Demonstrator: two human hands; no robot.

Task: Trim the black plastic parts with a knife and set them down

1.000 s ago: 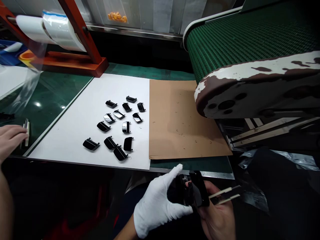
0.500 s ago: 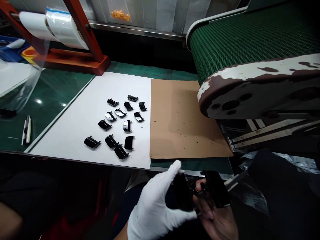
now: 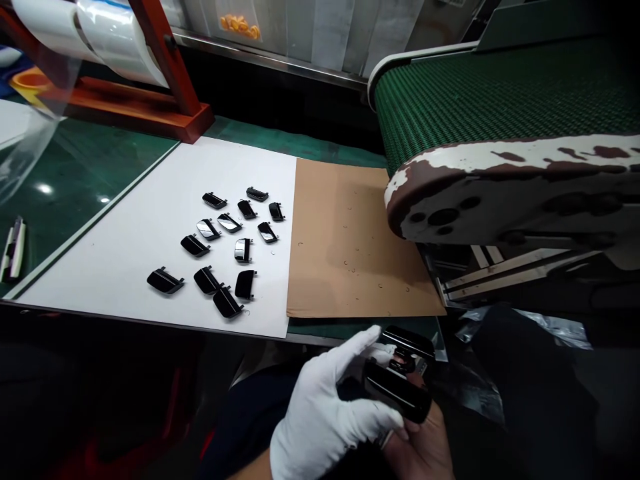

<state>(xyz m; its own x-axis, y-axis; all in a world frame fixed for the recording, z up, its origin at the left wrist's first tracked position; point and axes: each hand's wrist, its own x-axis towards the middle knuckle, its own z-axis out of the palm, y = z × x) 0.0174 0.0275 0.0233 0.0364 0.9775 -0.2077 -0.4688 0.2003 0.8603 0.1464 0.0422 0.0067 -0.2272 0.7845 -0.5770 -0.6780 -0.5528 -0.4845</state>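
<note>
Pouch (image 3: 240,9), clear and holding a cluster of small orange pieces, shows behind a green worktop (image 3: 80,160), while a yellow container (image 3: 30,79), its contents too unclear to tell, sits at far left beside a wooden stand (image 3: 125,107) bearing rolls of clear film (image 3: 113,43). In the foreground, a person's gloved left hand (image 3: 330,407), half open in a C, has its thumb and fingers around the nearer of two glossy black pieces (image 3: 397,390) in front of the table's edge. The bare right hand (image 3: 425,440) is beneath them, largely hidden; how far it is closed cannot be told. Thirteen similar black parts (image 3: 227,302) lie scattered on a white sheet (image 3: 120,267), beside brown cardboard (image 3: 330,287) dotted with tiny dark curls (image 3: 381,286). A green conveyor (image 3: 450,100) overhangs the cardboard's far right corner.
</note>
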